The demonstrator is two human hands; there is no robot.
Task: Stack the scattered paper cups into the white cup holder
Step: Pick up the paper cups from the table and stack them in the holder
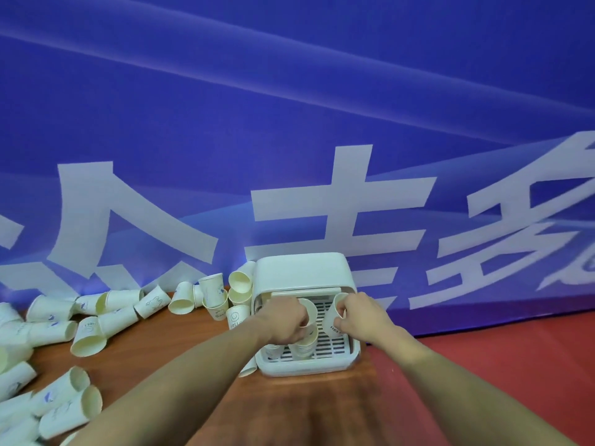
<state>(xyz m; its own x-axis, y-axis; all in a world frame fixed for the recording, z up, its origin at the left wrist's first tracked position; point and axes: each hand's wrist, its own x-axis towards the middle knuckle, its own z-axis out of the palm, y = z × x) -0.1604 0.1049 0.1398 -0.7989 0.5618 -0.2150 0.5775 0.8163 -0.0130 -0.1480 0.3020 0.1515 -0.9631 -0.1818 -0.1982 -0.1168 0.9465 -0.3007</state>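
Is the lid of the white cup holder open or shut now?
Open: the lid is swung up at the back, baring the slotted tray of the cup holder.

Left hand (285,320) is covering most of the cup (309,312) it is gripping; its fingers are curling out of sight. Right hand (360,317) is hiding the near side of its cup (335,317), print partly unreadable. Left forearm is blocking the white cup holder (302,275) front-left corner. Scattered cups (19,329) are running off the left edge, blurred. Tabletop (180,342) is getting cut by the bottom edge.
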